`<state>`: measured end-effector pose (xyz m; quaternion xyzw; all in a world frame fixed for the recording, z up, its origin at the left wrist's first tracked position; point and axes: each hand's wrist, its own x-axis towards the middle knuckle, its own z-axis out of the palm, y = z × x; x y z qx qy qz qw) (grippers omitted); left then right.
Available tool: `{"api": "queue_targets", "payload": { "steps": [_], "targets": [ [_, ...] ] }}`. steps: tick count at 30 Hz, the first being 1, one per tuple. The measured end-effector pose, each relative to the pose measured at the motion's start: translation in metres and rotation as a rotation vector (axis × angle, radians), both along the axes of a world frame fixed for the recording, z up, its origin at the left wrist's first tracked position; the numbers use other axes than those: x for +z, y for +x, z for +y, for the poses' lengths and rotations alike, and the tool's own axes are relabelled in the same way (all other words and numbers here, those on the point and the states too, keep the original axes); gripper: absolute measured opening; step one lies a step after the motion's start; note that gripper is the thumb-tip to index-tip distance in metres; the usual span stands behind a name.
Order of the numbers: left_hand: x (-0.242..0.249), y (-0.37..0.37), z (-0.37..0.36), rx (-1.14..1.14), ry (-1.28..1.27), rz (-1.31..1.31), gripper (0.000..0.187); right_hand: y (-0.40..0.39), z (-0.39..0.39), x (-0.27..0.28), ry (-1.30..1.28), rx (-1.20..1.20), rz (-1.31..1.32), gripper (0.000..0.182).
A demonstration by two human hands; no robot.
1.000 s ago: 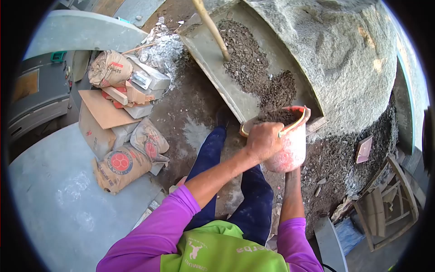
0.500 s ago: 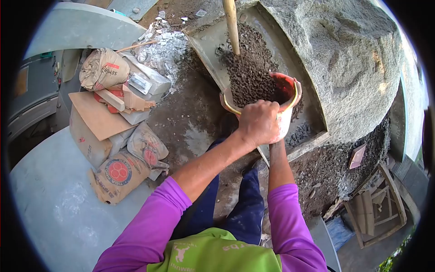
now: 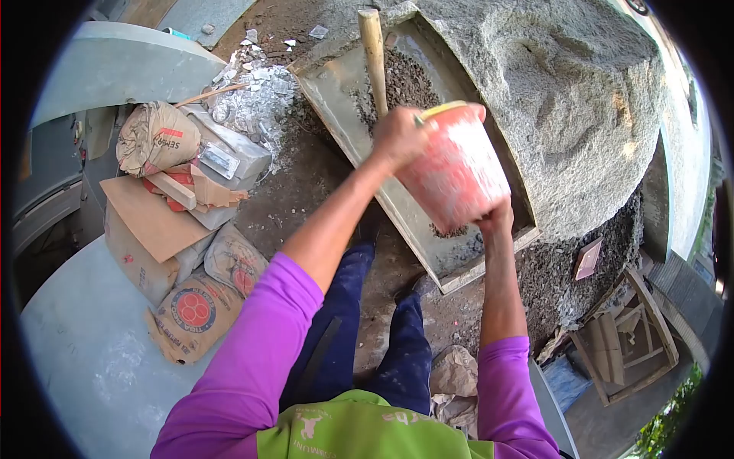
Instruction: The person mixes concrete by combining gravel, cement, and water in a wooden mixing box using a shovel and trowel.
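Note:
A red bucket (image 3: 455, 164) smeared with whitish grime is tipped away from me over a shallow mixing trough (image 3: 340, 80). My left hand (image 3: 399, 139) is closed on its rim at the left. Under the bucket's base, my right hand (image 3: 497, 217) grips the bottom edge, its fingers partly hidden. Beyond the bucket, dark gravel (image 3: 413, 80) lies in the trough. A wooden tool handle (image 3: 372, 53) rises from there, just past my left hand; its lower end is hidden. The inside of the bucket faces away, out of my sight.
A large heap of grey sand (image 3: 566, 99) borders the trough on the right. To the left are cement bags (image 3: 191, 310), cardboard (image 3: 160, 214) and white rubble (image 3: 256, 103). A wooden frame (image 3: 627, 344) lies at the lower right.
The bucket has gone from upright, with its opening and gravel visible, to tipped forward, showing its outside and base. My left hand moved up and left; my right hand now shows underneath.

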<state>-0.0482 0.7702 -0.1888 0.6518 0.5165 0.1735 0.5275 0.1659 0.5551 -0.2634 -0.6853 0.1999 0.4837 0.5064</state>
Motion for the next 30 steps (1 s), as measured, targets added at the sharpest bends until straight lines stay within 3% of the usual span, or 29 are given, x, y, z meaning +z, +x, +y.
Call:
{"api": "queue_targets", "payload": {
  "steps": [2, 3, 6, 8, 11, 14, 17, 19, 21, 24, 26, 27, 30],
  "targets": [
    [-0.027, -0.015, 0.051, 0.096, -0.214, -0.132, 0.033, 0.000, 0.047, 0.024, -0.017, 0.026, -0.064, 0.065],
    [-0.037, -0.015, 0.062, 0.075, -0.132, -0.229, 0.029, 0.000, 0.061, 0.039, -0.006, 0.062, -0.170, 0.064],
    [-0.041, -0.013, 0.059, 0.071, -0.316, -0.406, 0.030, 0.027, 0.039, 0.048, 0.033, 0.039, -0.240, 0.068],
    [-0.056, -0.010, 0.028, 0.081, -0.544, -0.514, 0.032, 0.030, 0.003, 0.062, -0.054, 0.085, -0.289, 0.068],
    [-0.041, -0.013, -0.025, -0.012, -0.719, -0.576, 0.030, 0.024, -0.048, 0.086, -0.121, 0.137, -0.350, 0.068],
    [-0.026, -0.015, -0.076, 0.006, -0.747, -0.568, 0.026, 0.011, -0.089, 0.111, -0.163, 0.180, -0.396, 0.066],
    [-0.022, -0.018, -0.117, 0.100, -0.773, -0.577, 0.029, 0.023, -0.142, 0.099, -0.096, 0.261, -0.485, 0.062],
    [0.016, -0.010, -0.133, 0.194, -0.687, -0.592, 0.026, 0.038, -0.187, 0.091, -0.282, 0.479, -0.818, 0.053],
    [0.038, -0.006, -0.136, 0.295, -0.541, -0.610, 0.029, 0.054, -0.247, 0.072, -0.282, 0.553, -0.911, 0.049],
    [0.063, 0.003, -0.138, 0.453, -0.212, -0.548, 0.043, 0.043, -0.315, 0.076, -0.315, 0.482, -0.749, 0.049],
    [0.062, 0.004, -0.140, 0.493, -0.184, -0.610, 0.048, 0.039, -0.383, 0.041, -0.341, 0.532, -0.844, 0.049],
    [0.062, 0.010, -0.148, 0.507, -0.134, -0.604, 0.049, 0.025, -0.393, 0.056, -0.398, 0.484, -0.764, 0.048],
    [0.014, 0.041, -0.187, 0.454, -0.119, -0.607, 0.048, 0.001, -0.478, 0.028, -0.452, 0.510, -0.642, 0.049]
  ]
}}
